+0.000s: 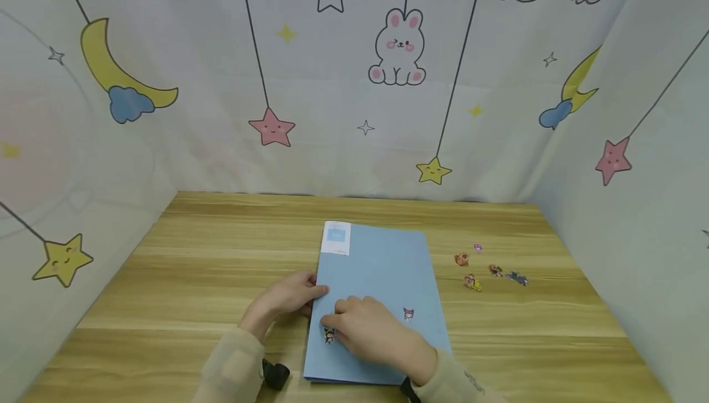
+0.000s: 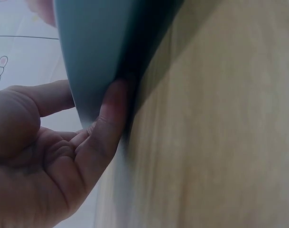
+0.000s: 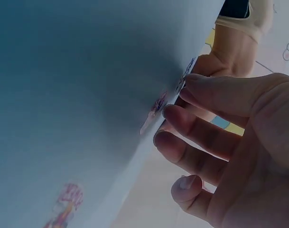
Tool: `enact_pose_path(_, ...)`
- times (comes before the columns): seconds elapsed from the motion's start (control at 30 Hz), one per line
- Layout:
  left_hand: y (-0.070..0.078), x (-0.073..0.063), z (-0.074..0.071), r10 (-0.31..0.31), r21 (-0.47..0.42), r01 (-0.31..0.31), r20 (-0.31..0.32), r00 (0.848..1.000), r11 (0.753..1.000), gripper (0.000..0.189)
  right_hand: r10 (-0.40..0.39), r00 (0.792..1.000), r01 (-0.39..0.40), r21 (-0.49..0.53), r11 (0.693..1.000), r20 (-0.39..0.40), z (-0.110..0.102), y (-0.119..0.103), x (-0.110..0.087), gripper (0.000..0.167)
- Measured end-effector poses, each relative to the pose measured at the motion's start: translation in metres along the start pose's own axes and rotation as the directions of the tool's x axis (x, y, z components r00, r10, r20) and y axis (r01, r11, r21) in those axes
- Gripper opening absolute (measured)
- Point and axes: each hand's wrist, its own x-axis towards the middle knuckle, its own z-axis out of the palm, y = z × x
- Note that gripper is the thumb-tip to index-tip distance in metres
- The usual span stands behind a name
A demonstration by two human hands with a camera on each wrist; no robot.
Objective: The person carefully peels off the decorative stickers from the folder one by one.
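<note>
A pale blue folder [image 1: 382, 267] lies upon the wooden table. My left hand [image 1: 288, 295] grips its left edge, thumb on the cover and other fingers underneath; the left wrist view shows the edge between thumb and fingers [image 2: 108, 114]. Over the lower part of the cover, my right hand [image 1: 373, 329] has thumb and forefinger together at a small dark cartoon sticker [image 1: 329, 335] by the left edge, with the other fingers bent. Further right on the cover is a pink-and-dark cartoon sticker [image 1: 408, 314]. Close to the right fingertips, the right wrist view shows another colourful sticker [image 3: 156, 104].
Several small cartoon stickers [image 1: 472, 282] lie scattered on the wooden table [image 1: 554, 329] right of the folder. A white label [image 1: 336, 239] sits at the folder's upper left corner. White printed cloth [image 1: 343, 163] encloses the table at the back and both sides.
</note>
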Motion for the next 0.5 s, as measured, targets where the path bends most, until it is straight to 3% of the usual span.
enact_pose_path(0.2,0.0005,0.001,0.0003,-0.009,0.032,0.009,-0.024,1.0,0.999,0.026,-0.007,1.0,0.007,0.003,1.0,-0.029,0.0049,-0.0021,0.0011,0.011)
enact_pose_path(0.5,-0.0004,-0.0019,0.0005,-0.011,0.055,0.013,-0.035,0.999,0.998,0.027,0.012,1.0,-0.012,0.079,0.997,-0.001,0.0083,-0.0045,0.0004,0.01)
